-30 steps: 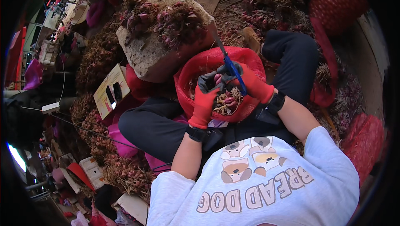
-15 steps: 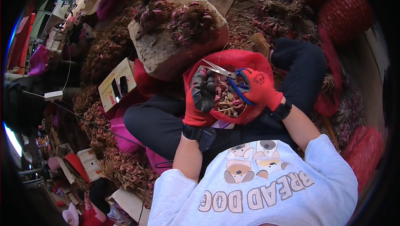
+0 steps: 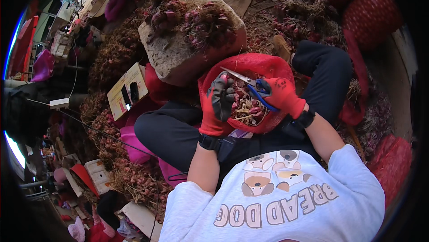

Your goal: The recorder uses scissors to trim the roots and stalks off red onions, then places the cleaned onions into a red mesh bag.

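My right hand (image 3: 282,95), in a red glove, grips scissors (image 3: 243,78) with blue handles. Their blades lie nearly together and point left, over the far part of a red mesh bag (image 3: 272,61). Close to the blade tips, my left hand (image 3: 217,101) is closed, its red glove dark on the palm and fingers. A small pink shallot (image 3: 224,76) shows at its fingertips, mostly hidden by them. In the bag's open mouth, between my hands, lie shallots and dry trimmings (image 3: 248,111). The bag sits in my lap between my crossed legs.
Beyond the bag stands a pale block (image 3: 163,56) with shallot bunches (image 3: 208,25) on top. More shallots (image 3: 134,177) are heaped to the left, near a board (image 3: 127,91) with a dark phone-like object on it. Red mesh sacks (image 3: 371,14) stand far right. A thin cable (image 3: 105,135) crosses the left side.
The scissor blades have come closer together. My left hand has turned slightly and the pink shallot shows more at its fingertips. My right hand has shifted slightly right and down.
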